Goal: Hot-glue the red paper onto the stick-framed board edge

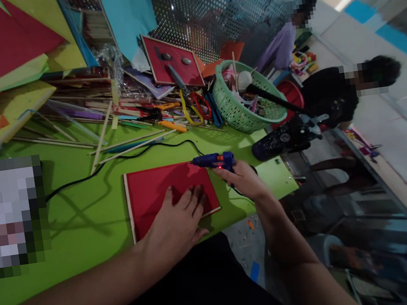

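Note:
A blue hot glue gun (212, 160) is gripped in my right hand (243, 179), its small red light lit. The nozzle points left and meets the far edge of a red board (155, 189), close to its far right corner. Pale strips line the board's left side and part of its near edge. My left hand (184, 213) lies on the board, fingers spread, pressing its near right part. A black cord (150, 151) runs across the green table behind the board. I cannot tell whether glue is coming out.
Behind stand a green plastic basket (234, 102) full of odds and ends, scissors (197, 108), orange cutters (173, 125), and loose sticks (103, 136). A dark tumbler (281, 139) stands right of the basket. A framed red panel (173, 61) leans at the back. Two people sit at the right.

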### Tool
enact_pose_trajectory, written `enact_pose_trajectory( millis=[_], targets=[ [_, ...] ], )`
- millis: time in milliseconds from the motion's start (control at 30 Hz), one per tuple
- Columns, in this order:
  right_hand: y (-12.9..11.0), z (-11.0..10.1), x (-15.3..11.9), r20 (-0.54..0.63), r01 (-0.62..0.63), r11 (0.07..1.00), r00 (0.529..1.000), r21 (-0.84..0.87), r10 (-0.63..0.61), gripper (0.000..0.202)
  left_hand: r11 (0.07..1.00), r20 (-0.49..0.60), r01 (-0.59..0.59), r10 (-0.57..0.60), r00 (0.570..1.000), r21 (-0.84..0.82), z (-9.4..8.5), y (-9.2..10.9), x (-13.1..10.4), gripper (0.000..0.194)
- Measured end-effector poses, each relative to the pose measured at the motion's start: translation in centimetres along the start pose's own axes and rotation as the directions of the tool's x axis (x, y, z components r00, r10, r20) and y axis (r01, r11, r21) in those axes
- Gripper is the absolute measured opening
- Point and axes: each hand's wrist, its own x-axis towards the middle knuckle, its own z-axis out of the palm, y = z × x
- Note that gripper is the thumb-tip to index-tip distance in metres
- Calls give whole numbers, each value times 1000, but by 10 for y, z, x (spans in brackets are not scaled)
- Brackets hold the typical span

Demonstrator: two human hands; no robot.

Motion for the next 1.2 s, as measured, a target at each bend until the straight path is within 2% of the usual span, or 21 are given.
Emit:
enact_pose_trajectory(
  millis=[533,733,1033,1200],
  targets=[
    [-4,1,0,19,-16,1000,1000,-11,16,48,1000,0,-3,3,1000,-1,-1,0,-1,59],
    [0,-5,-2,-16,-6,1000,1000,-12,6,46,1000,-6,3,-3,1000,-6,-2,0,-1,57],
    [-9,0,-1,6,-4,1000,1000,-17,4,43,1000,3,-1,1,1000,7,-5,0,0,59],
    [-5,-3,-1,-7,-2,1000,1000,-18,2,44,1000,16,2,-2,1000,-8,-4,0,0,57]
  ],
)
